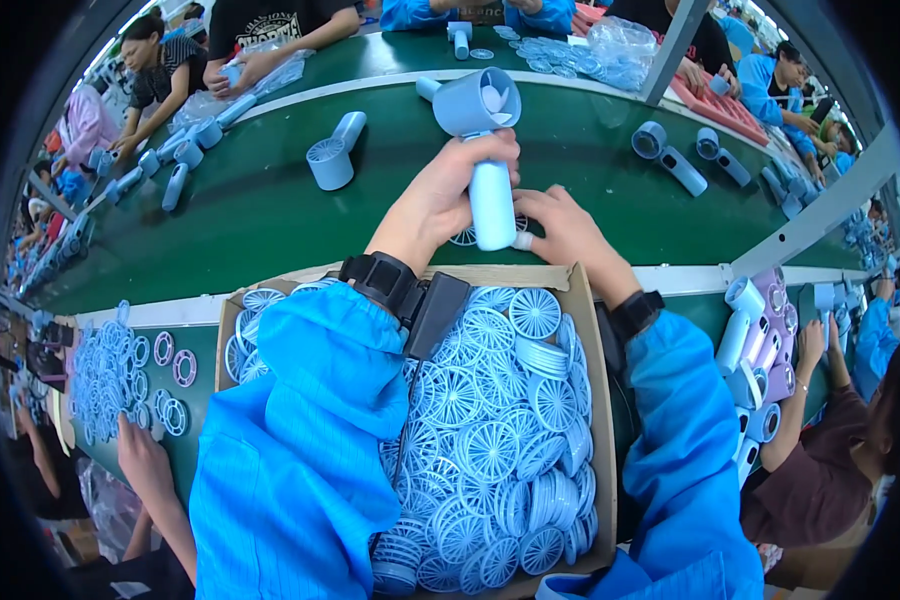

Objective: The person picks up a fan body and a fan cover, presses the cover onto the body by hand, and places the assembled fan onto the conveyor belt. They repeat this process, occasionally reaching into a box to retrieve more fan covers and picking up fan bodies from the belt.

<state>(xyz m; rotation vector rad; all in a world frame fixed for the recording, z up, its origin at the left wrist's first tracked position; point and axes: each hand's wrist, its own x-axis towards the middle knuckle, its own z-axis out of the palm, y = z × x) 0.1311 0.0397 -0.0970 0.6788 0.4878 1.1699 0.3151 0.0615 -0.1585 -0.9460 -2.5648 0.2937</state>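
My left hand is wrapped round the handle of a light-blue handheld fan body, tilted slightly above the green belt. Its round head points up, and pale blades show inside. Just right of the handle, my right hand has its fingers closed on the edge of a round spoked grille, partly hidden behind the handle. One right fingertip wears a white cover. Below my wrists, a cardboard box is full of light-blue grilles. Behind the fan head lies another fan part, mostly hidden.
The green belt carries a fan body at left and two more at right. Blue rings are piled left of the box; blue and purple fan bodies stack at right. Grey metal posts and several co-workers surround the line.
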